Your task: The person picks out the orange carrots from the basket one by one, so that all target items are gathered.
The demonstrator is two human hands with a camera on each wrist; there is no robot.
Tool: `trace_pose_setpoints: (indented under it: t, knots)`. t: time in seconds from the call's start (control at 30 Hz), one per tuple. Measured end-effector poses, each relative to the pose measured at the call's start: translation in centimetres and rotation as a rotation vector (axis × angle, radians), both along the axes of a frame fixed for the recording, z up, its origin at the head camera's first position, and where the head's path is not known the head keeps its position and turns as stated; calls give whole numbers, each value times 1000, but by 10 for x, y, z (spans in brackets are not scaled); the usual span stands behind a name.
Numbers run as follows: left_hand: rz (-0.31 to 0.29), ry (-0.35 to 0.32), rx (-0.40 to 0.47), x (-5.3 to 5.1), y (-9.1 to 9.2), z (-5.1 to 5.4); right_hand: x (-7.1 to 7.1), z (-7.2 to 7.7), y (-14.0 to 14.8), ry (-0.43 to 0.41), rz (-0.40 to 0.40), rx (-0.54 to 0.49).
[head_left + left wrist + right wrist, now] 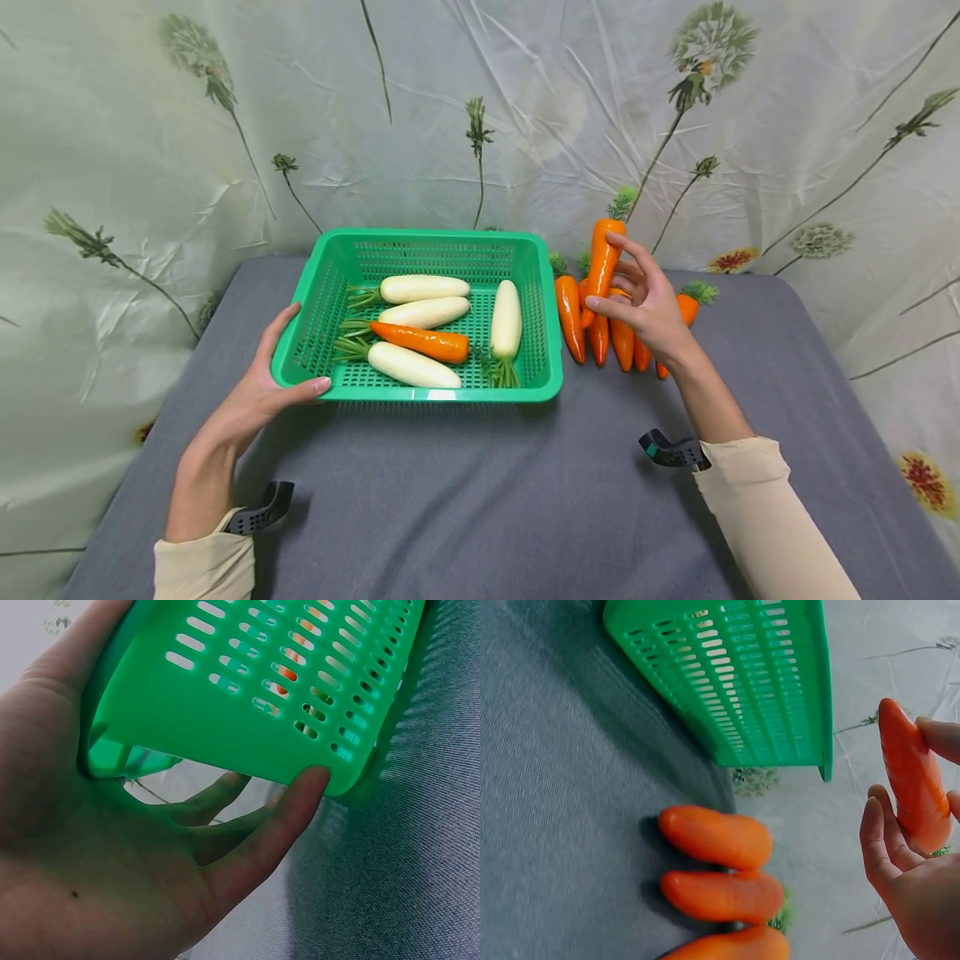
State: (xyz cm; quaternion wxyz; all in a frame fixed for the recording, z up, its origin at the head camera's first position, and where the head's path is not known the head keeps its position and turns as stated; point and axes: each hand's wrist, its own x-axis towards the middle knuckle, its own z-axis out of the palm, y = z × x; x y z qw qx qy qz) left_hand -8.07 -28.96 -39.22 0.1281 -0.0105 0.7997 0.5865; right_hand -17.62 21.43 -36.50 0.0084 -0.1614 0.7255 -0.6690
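In the head view my left hand grips the front left corner of a green plastic basket, thumb along the front rim and fingers at the left side. The left wrist view shows those fingers against the basket's outer wall. My right hand pinches an orange carrot between thumb and fingers, held up with its green top away from me. Below it lies a row of several carrots beside the basket. Inside the basket are several white radishes and one carrot.
A grey cloth covers the table. Behind it hangs a pale curtain printed with dandelions. Each wrist wears a dark band, such as the right one. The basket's right wall stands close to the carrot row.
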Motion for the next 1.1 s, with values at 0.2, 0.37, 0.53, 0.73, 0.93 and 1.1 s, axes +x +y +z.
trace_pose_setpoints:
  t: [0.2,0.37,0.53,0.73,0.93,1.1]
  knots:
    - [2,-8,-10,1,1,-2,5,-4,14,-7,-21,12]
    - [-3,-9,-12,0,1,-3,7,-7,28,-2,-23,-20]
    - [-4,-4,7,1,0,-1,10,-8,40,-18,-26,-28]
    - [-3,4,8,1,0,0,14,-12,52,-11,-53,4]
    - [-2,1,7,1,1,-1,17,-20,63,-1,-61,14]
    - [-1,1,4,-1,1,-1,21,-27,73,-17,-78,-23]
